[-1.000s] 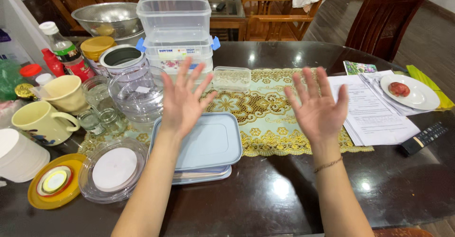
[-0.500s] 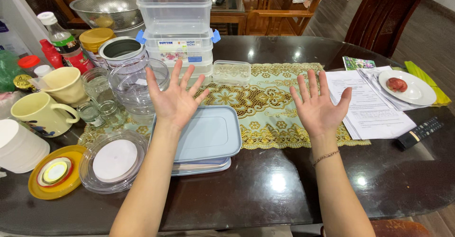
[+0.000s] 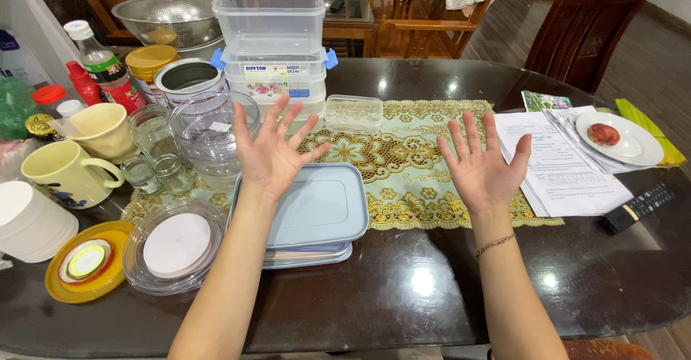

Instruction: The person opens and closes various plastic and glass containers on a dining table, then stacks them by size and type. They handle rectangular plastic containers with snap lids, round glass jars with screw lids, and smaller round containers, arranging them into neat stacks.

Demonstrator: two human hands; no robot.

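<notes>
Both palms up, empty | left hand point(image 3: 268, 155) over blue lid point(image 3: 317, 207) | right hand point(image 3: 481, 171)

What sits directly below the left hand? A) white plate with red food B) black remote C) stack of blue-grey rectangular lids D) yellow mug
C: the left hand, open with fingers spread and holding nothing, hovers over the near end of the stack of blue-grey rectangular lids; the plate, remote and mug lie well off to the sides.
</notes>
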